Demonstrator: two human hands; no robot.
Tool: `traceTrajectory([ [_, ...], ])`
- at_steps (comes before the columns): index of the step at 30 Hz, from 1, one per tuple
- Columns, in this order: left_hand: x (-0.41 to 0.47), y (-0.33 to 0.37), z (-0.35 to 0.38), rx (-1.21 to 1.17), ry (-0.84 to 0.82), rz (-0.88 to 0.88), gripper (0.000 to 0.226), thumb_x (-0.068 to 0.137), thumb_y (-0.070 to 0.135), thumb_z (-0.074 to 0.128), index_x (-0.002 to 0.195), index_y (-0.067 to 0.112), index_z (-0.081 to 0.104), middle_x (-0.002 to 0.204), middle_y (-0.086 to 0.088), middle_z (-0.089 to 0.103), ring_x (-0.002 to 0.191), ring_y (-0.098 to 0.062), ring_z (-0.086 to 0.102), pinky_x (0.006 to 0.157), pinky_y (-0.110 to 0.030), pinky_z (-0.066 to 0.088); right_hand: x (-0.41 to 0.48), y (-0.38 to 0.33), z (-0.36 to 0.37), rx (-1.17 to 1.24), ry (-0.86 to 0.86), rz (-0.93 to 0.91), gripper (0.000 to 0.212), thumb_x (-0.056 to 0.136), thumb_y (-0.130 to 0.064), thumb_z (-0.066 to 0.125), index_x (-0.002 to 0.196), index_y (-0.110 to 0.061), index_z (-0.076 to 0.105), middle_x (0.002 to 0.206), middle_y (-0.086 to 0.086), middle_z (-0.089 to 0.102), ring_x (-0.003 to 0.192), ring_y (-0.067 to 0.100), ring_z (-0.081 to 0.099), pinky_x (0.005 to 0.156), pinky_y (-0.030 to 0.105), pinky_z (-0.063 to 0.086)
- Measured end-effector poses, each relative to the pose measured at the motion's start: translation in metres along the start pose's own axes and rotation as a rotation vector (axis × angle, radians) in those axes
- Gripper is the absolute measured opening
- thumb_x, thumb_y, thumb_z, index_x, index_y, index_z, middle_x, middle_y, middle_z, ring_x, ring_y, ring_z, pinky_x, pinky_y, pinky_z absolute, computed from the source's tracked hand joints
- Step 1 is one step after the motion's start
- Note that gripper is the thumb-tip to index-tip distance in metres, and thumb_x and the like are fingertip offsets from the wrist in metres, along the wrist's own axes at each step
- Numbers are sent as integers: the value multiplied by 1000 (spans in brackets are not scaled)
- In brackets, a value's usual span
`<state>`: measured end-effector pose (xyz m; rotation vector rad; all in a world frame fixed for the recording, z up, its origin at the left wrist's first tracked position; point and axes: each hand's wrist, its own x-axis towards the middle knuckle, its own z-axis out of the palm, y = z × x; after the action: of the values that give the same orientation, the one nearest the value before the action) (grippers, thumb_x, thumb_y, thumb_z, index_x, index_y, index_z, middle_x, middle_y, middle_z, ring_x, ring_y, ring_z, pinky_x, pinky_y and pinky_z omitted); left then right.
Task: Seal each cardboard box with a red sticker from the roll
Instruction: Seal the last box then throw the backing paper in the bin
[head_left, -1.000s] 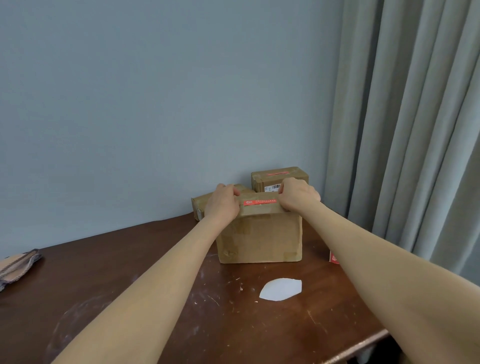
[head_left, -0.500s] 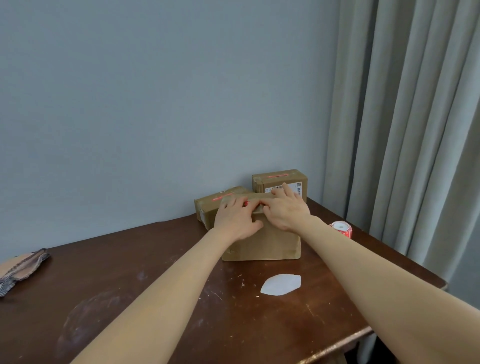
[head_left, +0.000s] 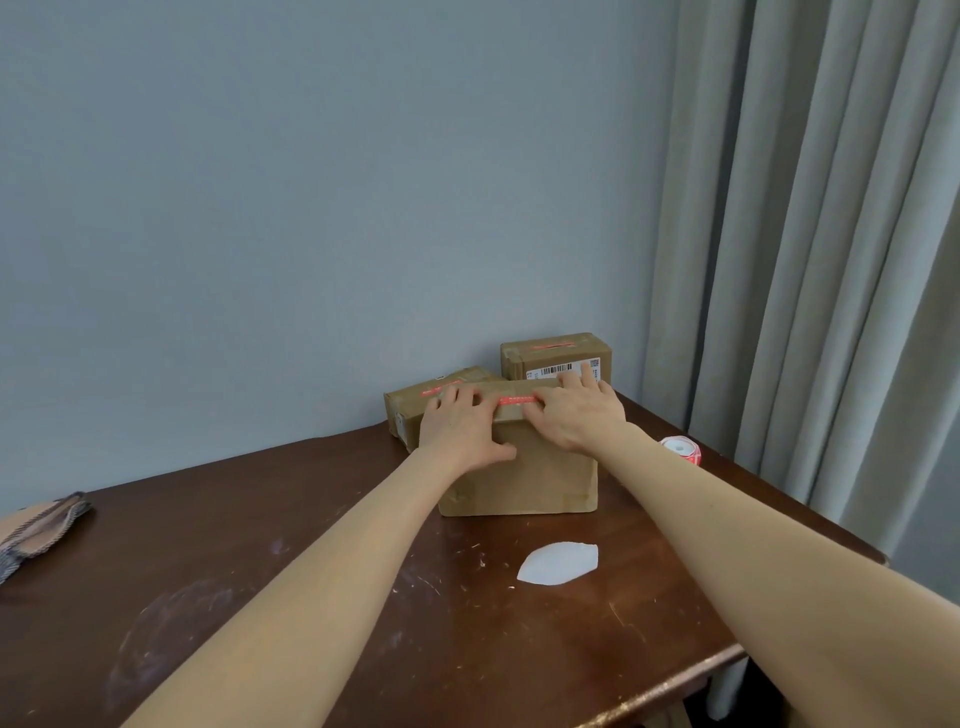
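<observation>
Pressing flat, the straightened fingers (head_left: 456, 398) of the left hand (head_left: 460, 431) and right hand (head_left: 576, 415) are laid on top of the front cardboard box (head_left: 530, 473), at either end of its red sticker (head_left: 517, 400). Nothing is gripped, and the left thumb is set against the front face. Three boxes are counted: the left rear box (head_left: 406, 410) at 11 o'clock and the right rear box (head_left: 556, 353) at 1 o'clock, both stickered. One sticker roll (head_left: 681, 448) stands at 3 o'clock, near the table (head_left: 260, 597) edge. One white paper scrap (head_left: 558, 562) lies at 6 o'clock on open tabletop. One cloth (head_left: 41, 525) overhangs the 9 o'clock edge.
</observation>
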<state>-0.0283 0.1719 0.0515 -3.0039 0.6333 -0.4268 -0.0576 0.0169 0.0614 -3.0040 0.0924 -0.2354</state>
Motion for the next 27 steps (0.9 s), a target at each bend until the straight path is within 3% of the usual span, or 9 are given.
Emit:
traceTrajectory([
  [5, 0, -3, 2, 20, 24, -12, 80, 79, 65, 54, 144, 24, 35, 150, -3, 33, 136, -26, 28, 109, -40, 26, -3, 4, 1, -13, 3, 24, 61, 96, -59, 20, 140, -28, 47, 156, 14, 23, 147, 38, 3, 117, 52, 14],
  [14, -10, -2, 7, -52, 138, 5, 71, 84, 55, 58, 140, 17, 41, 144, -3, 41, 132, -24, 35, 105, -35, 35, -10, -1, 2, 13, 120, -3, 52, 99, -48, 26, 130, -22, 59, 144, 12, 41, 139, 32, 26, 110, 46, 29],
  [17, -11, 1, 6, -80, 156, 32, 67, 84, 51, 59, 142, 25, 37, 146, -5, 38, 135, -26, 33, 107, -37, 33, -10, -7, 1, 35, 151, -51, 48, 100, -44, 29, 134, -21, 55, 148, 10, 37, 144, 30, 20, 112, 45, 24],
  [21, -10, 4, 6, -59, 144, 34, 61, 86, 52, 56, 142, 33, 39, 147, -3, 38, 138, -25, 29, 113, -39, 22, -13, -12, 2, 38, 89, -73, 47, 101, -47, 25, 139, -33, 50, 155, 8, 27, 147, 29, 8, 116, 44, 14],
  [27, -9, 0, 6, -61, 156, 19, 65, 83, 54, 59, 139, 23, 45, 144, -2, 42, 133, -23, 36, 109, -37, 31, -12, 0, 0, 6, 164, -48, 50, 97, -55, 31, 129, -30, 60, 143, 6, 43, 138, 27, 29, 108, 43, 29],
])
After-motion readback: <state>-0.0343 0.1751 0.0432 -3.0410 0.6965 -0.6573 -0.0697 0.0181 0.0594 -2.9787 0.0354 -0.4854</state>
